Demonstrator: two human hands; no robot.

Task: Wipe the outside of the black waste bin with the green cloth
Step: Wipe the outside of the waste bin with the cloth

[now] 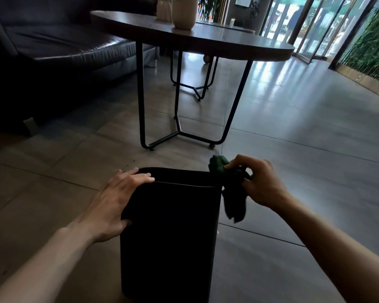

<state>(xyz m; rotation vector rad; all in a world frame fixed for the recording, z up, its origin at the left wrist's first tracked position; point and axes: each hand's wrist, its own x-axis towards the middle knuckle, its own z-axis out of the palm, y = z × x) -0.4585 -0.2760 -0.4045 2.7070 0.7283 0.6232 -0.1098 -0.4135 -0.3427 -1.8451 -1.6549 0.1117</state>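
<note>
The black waste bin point(171, 232) stands upright on the tiled floor at the bottom middle of the view. My left hand point(114, 200) grips its left rim, fingers laid over the top edge and thumb against the side wall. My right hand point(260, 182) holds the bunched green cloth point(232, 191) at the bin's upper right corner. One end of the cloth pokes up above my fingers and the other end hangs down beside the bin's right wall.
An oval dark table point(206, 38) on thin black metal legs point(177, 130) stands just beyond the bin, with pale vases point(184, 14) on it. A dark leather sofa point(53, 53) fills the left. Glass doors and a green plant wall point(370, 47) lie at the far right.
</note>
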